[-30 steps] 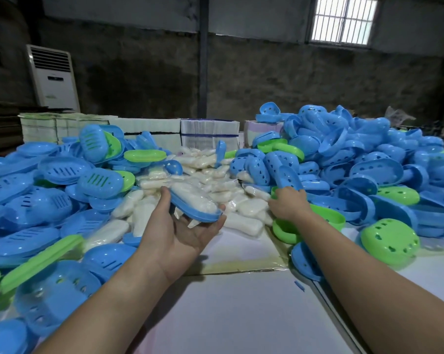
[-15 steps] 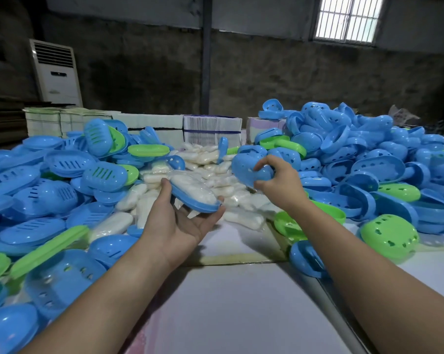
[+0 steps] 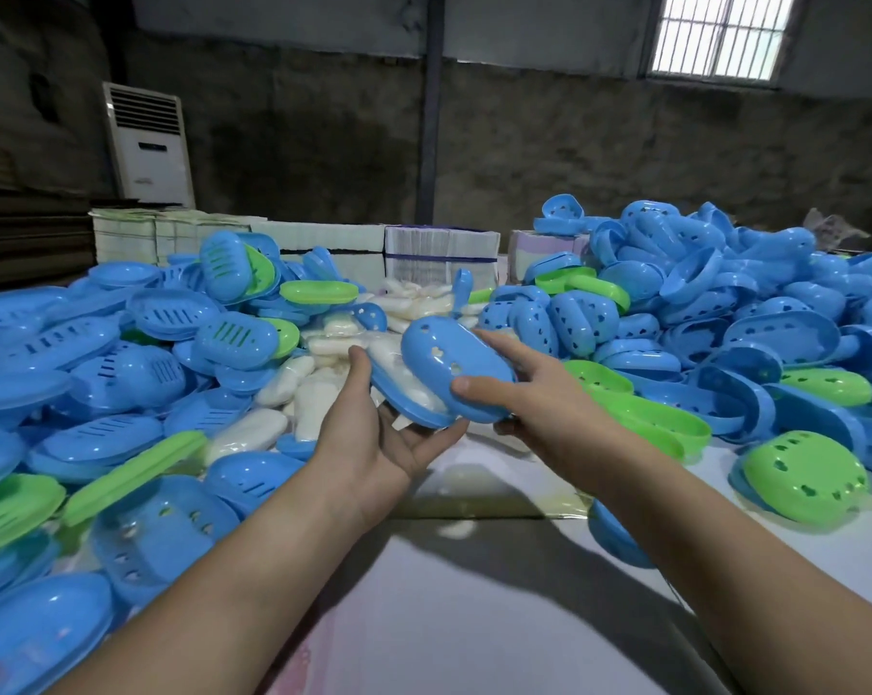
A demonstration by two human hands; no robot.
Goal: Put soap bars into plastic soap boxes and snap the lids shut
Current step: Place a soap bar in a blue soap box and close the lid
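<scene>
The left hand (image 3: 373, 438) holds the flat blue tray (image 3: 406, 401) from below, thumb up on one side and fingers curled under it. A white soap bar (image 3: 398, 366) in clear wrap lies on the tray. The right hand (image 3: 534, 393) grips the blue lid (image 3: 454, 366) with the little holes and tips it over the soap. The lid sits crooked: the near edge touches the tray, the far edge is up. To do this well, I think the lid's rim should line up with the tray's rim all the way round, and the soap wrap should be tucked in so it does not get pinched. Then both hands squeeze together until it clicks. I can read no words or labels on the boxes or the soap.
</scene>
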